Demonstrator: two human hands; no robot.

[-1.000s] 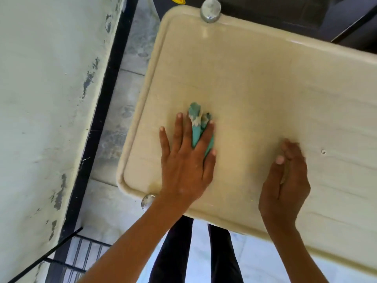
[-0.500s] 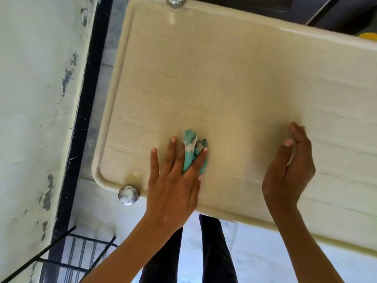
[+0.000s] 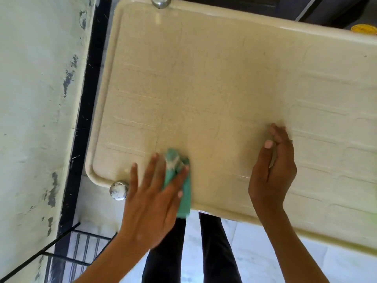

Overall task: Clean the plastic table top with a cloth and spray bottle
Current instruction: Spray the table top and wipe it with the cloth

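A cream plastic table top with a raised rim fills most of the head view. My left hand lies flat with fingers spread, pressing a green cloth onto the table near its front left corner; part of the cloth hangs over the front edge. My right hand rests on its side on the table further right, fingers curled, holding nothing. No spray bottle is in view.
A pale wall with chipped paint runs along the left, with a black strip beside it. Metal leg caps show at the table's left corners. A black wire rack stands at lower left. My dark trousers and a light floor lie below the table edge.
My left hand has dragged the green cloth toward me, from the table's middle to its front edge. My right hand has stayed roughly where it was on the table.
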